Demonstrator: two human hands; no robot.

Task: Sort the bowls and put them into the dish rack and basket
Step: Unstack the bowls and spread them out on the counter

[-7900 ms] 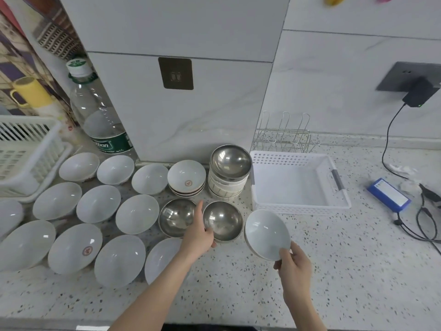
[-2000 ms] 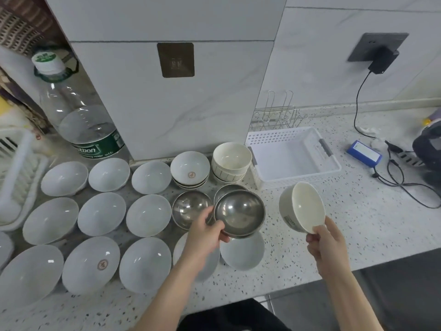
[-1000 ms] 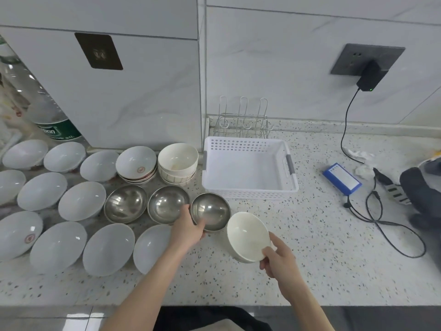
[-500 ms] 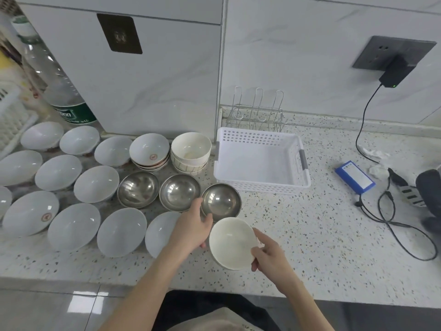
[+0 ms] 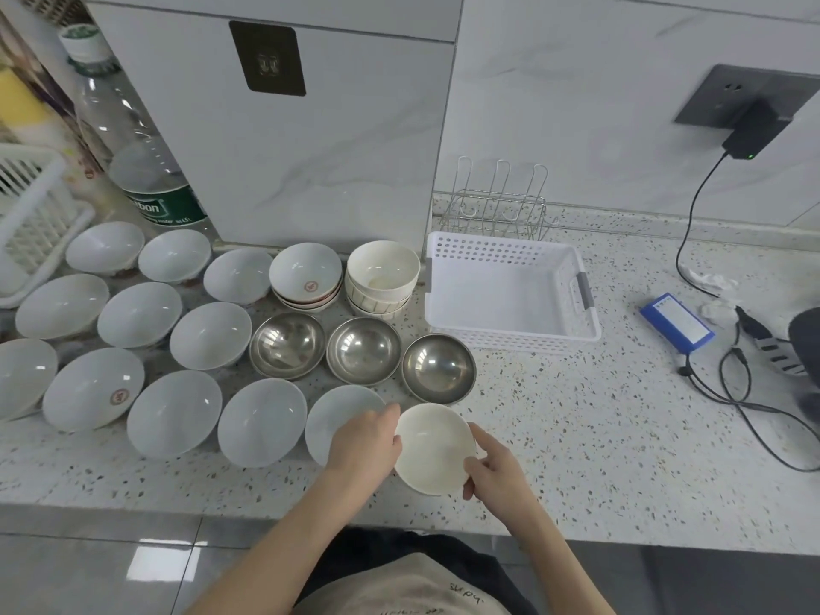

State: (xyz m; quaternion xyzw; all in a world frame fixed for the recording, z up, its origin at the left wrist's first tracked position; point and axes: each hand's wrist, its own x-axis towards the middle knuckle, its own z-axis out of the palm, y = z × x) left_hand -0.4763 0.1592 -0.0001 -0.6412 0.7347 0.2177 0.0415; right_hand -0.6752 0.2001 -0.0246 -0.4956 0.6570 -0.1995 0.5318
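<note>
Cream bowl [image 5: 434, 448] sits at the counter's [image 5: 577, 437] front edge, just before three steel bowls [image 5: 438, 368]; right hand [image 5: 494, 470] pinches its rim, left hand [image 5: 364, 441] cups its side. White basket [image 5: 510, 339] stands behind, wire dish rack [image 5: 499, 206] beyond it.

bare forearms [image 5: 284, 539], beige top [image 5: 399, 592], dark trousers [image 5: 443, 552]

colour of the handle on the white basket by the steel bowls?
Grey: the handle on the white basket's right end, clearest in the head view.

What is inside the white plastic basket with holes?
Nothing shows inside the white plastic basket: its bare white floor is in view. The near wall hides a strip of the floor. A metal wire rack stands behind it.
</note>
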